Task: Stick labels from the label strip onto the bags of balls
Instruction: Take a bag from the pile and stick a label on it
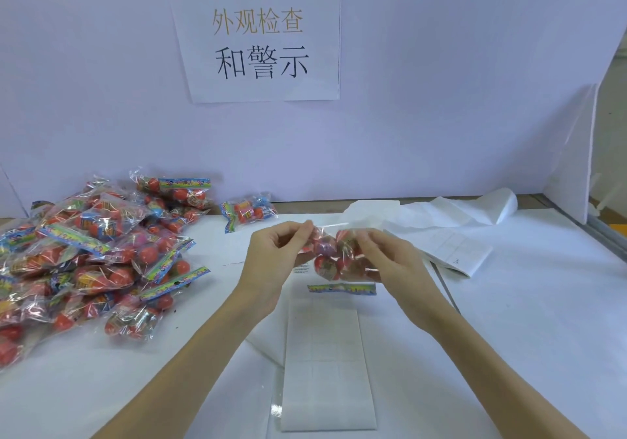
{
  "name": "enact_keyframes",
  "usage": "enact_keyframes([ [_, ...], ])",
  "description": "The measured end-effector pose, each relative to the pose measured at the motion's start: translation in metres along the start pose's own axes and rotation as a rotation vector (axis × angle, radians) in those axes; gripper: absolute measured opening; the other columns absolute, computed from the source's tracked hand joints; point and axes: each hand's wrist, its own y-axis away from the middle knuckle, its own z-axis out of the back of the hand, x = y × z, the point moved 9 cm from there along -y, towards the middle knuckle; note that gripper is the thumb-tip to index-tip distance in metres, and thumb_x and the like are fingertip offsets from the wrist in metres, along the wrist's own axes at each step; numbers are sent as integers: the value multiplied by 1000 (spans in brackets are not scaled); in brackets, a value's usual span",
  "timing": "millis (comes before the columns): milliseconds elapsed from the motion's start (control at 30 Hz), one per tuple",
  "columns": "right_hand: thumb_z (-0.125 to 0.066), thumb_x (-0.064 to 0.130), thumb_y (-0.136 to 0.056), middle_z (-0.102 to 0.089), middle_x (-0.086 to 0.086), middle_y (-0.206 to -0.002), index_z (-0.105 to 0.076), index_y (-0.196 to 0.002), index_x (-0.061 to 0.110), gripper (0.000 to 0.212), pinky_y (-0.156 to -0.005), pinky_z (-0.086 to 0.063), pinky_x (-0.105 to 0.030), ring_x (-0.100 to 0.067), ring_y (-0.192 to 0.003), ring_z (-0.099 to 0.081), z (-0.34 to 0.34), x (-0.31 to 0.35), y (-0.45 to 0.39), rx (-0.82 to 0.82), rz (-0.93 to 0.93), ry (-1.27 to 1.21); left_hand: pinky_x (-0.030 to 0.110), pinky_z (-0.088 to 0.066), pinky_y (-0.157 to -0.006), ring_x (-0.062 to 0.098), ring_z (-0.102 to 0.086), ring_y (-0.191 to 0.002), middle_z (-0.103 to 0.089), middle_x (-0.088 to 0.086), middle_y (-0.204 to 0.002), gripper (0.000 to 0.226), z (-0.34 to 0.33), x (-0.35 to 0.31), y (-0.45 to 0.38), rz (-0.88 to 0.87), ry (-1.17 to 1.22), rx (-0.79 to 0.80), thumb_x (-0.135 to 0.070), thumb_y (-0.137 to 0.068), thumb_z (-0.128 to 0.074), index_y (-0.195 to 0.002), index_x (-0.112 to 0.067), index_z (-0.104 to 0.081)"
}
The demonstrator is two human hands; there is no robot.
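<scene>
Here, head view: one bag (334, 257) of balls, held up in both my hands.
My left hand (274, 262) pinches its clear top edge, my right hand (390, 265) curls round its right side, so a face is exposed for labelling, I judge; colourful header hangs lowest. Strip (327, 367) lies flat directly beneath on the table (526, 320), near to hand. Pile (91, 252) waits at left; one single bag (249, 213) behind.
</scene>
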Motion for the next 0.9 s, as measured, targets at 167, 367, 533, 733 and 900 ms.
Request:
enact_keyframes([
  [167,-80,28,-91,-77,-1,-88,-70,-97,32,12,-70,-61,-31,-23,-84,-76,-3,-9,-2,84,-64,33,23,-56,-77,14,-71,-89,-78,5,-104,20,-7,-5,0,5,-7,150,-20,-103,-63,-115,-10,-76],
  [367,-80,48,-87,-78,3,-82,-80,-104,32,23,-75,-56,-25,-12,-81,-75,2,-8,-2,64,-40,82,19,-51,-67,11,-64,-71,-76,1,-85,13,-4,-2,0,-32,-187,84,-23,-93,-76,-88,-13,-81],
  [533,-76,51,-80,-81,-3,-99,-84,-104,21,39,-87,-61,-35,-20,-95,-77,8,-6,-4,-2,-63,-67,21,-54,-66,12,-67,-72,-78,7,-92,21,-2,2,0,20,-27,70,-23,-97,-70,-98,-4,-81],
  [733,-80,34,-86,-77,-16,-117,-68,-127,7,50,-89,-62,-35,-31,-106,-76,1,-16,-5,88,-181,-346,26,-59,-70,23,-69,-70,-71,17,-88,17,3,5,0,36,29,-17,-11,-103,-62,-98,2,-71],
  [900,-78,30,-83,-72,-2,-89,-79,-108,13,31,-81,-57,-29,-18,-81,-66,16,-19,-9,-18,-207,-496,40,-59,-62,32,-63,-62,-65,20,-81,17,-23,13,5,279,161,294,-18,-95,-68,-96,-3,-61],
])
